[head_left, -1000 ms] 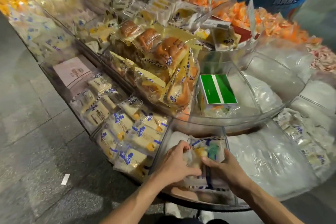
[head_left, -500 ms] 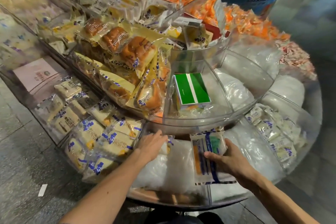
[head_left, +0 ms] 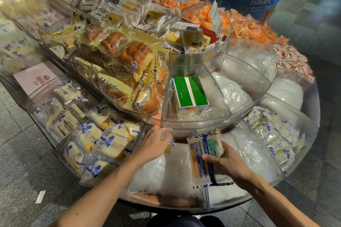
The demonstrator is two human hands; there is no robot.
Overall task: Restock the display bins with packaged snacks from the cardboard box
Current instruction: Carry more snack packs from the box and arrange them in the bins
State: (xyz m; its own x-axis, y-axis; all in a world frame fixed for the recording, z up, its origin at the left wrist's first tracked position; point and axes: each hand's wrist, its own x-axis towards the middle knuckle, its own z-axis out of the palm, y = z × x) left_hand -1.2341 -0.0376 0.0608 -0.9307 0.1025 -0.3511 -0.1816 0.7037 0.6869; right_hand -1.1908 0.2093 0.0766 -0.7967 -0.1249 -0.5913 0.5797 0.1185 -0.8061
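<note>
Several packets (head_left: 203, 155) stand gripped in the right hand (head_left: 227, 162) over the bin (head_left: 184, 203) middle, while the left hand (head_left: 155, 143), grip hidden, reaches one packet (head_left: 171, 143) at its back-left corner, so stocking seems underway, and next calls for passing another packet across.

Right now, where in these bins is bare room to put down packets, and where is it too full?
Free: the white padding in the near compartment, between the left hand and the right hand, which grips the packets. Also the padded compartment right of the green box. Crowded: the blue-printed packs on the left and the bread pile.
</note>
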